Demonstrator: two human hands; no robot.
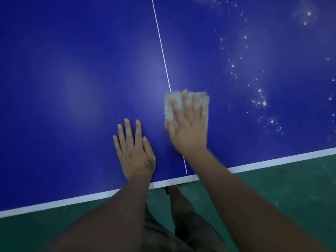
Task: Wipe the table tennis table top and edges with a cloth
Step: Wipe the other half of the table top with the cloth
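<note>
The blue table tennis table [72,79] fills most of the view, with a thin white centre line [161,46] and a white edge stripe [272,160] along its near side. A folded grey cloth [172,101] lies on the top over the centre line. My right hand [189,124] presses flat on the cloth with straight fingers and looks motion-blurred. My left hand [134,151] rests flat on the bare table top just left of it, fingers straight, holding nothing. White specks and droplets [261,100] dot the table's right part.
Green floor [291,188] lies below the table's near edge. My legs and a foot [172,190] stand close to that edge between my forearms.
</note>
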